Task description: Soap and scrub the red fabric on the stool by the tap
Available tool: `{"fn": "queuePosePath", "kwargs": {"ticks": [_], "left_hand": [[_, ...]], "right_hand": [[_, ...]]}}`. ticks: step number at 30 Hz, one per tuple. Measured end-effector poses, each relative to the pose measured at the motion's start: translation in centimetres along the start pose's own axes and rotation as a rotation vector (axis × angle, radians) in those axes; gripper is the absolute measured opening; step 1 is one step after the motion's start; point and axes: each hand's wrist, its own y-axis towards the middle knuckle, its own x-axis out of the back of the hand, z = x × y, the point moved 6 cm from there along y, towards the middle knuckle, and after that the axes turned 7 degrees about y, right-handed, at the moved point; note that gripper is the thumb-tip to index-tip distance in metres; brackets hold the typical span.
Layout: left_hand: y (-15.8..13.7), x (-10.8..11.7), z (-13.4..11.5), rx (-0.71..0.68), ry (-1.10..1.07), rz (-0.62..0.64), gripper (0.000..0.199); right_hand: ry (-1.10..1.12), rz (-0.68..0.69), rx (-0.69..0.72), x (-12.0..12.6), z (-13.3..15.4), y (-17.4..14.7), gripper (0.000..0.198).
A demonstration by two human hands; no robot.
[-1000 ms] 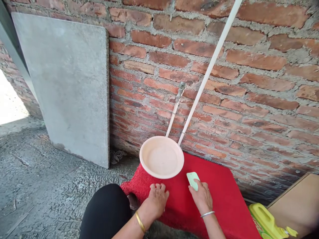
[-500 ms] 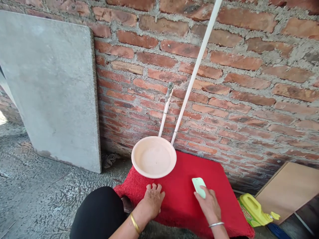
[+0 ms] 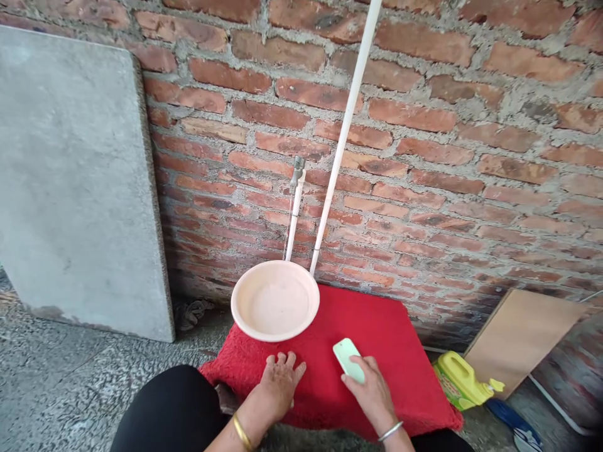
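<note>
Unplastered brick wall (image 3: pixel 419 113), rough grey floor (image 3: pixel 94 376).
Tall white pipe (image 3: pixel 346 129) slants up the wall; shorter pipe (image 3: pixel 294 216) with metal tap (image 3: pixel 298 172) near it. Grey slab (image 3: pixel 75 182) leans at left, tan board (image 3: pixel 518 333) at right. Soft light.

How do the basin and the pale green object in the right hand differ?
The basin is round and pinkish; the pale green object is oblong with rounded corners. The basin is wide and hollow; the pale green object is much smaller and flatter. The basin stands unheld on the red cloth; the right hand grips the pale green object. Both are light-coloured.
</note>
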Motion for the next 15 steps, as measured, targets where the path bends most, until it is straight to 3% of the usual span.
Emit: {"fn": "queuePosePath", "kwargs": {"ticks": [4,7,9,12,15], "left_hand": [[0.2,-0.1,-0.1,-0.003,0.011,-0.029,0.073],[0.2,-0.2,-0.3,0.001,0.030,-0.051,0.070],[0.2,-0.4,-0.4,0.011,0.046,-0.065,0.069],[0.6,-0.9,-0.5,0.008,0.055,-0.072,0.071],[1.5,-1.4,-0.6,-0.033,0.074,-0.069,0.089]], "right_hand": [[-0.110,-0.222,-0.207,6.9,-6.1,0.3,0.045],[-0.150,-0.313,-0.283,9.8,-7.7,0.0,0.046],[-0.115,-0.299,-0.263,9.2,-6.5,-0.2,0.045],[-0.005,-0.174,-0.136,5.2,-2.8,-0.2,0.039],[0.069,-0.041,-0.002,1.8,0.1,0.2,0.033]]}}
